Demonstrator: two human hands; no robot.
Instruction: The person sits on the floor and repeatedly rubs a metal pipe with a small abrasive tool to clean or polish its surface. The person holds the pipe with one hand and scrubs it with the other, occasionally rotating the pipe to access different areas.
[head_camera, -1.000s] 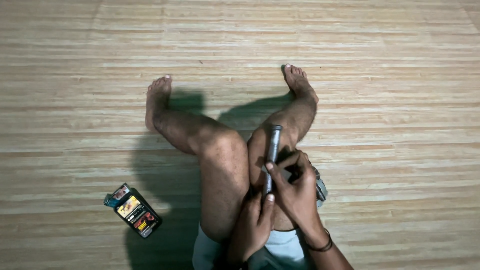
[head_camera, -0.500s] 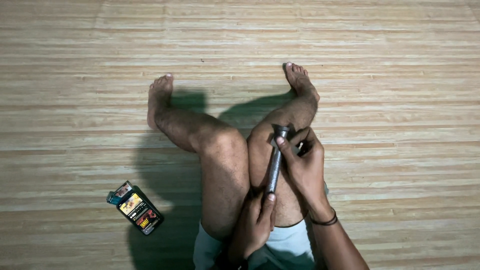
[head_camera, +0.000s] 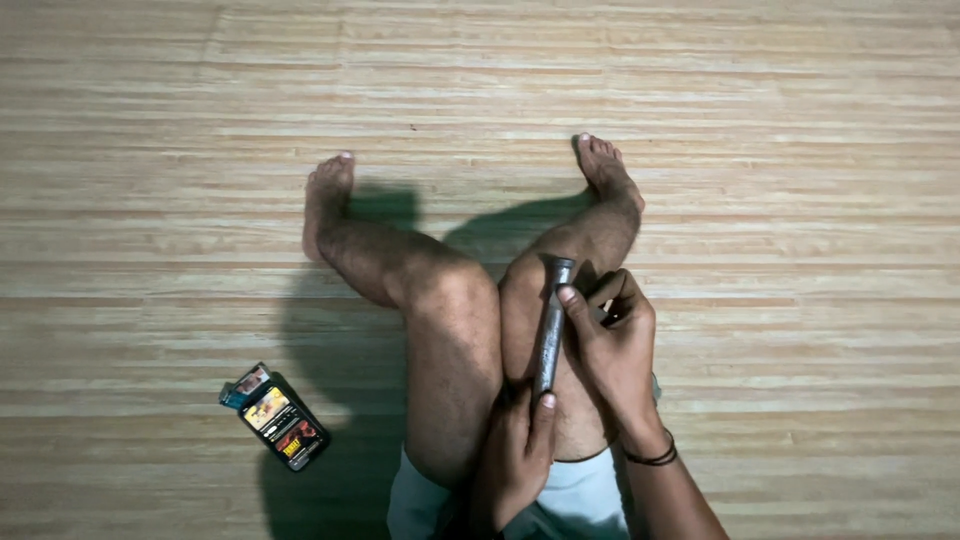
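Since half a second ago the right hand (head_camera: 612, 345) has slid a little further up the torch (head_camera: 550, 328), its thumb now lying against the head end, while the left hand (head_camera: 515, 455) has kept its place at the base. The torch, a slim dark metal tube, stands nearly upright along the inner side of the right knee (head_camera: 530, 285), well in from every edge of the floor mat (head_camera: 780, 150) and towards its near edge. The left-hand fingers are pressed together and wrapped round the lower end, with the thumb lying along the barrel. The right-hand fingers are curled and loosely bunched beside the upper end, the thumb tip touching the tube just below its flared head; whether the other fingers touch it cannot be told. A dark band (head_camera: 652, 458) circles the right wrist. The person sits with both bare legs stretched across the striped mat, the left foot (head_camera: 328, 195) and right foot (head_camera: 605, 165) pointing towards the far edge. A small printed pack (head_camera: 275, 417) lies flat on the mat to the left of the legs, near the near-left corner and well apart from both hands.
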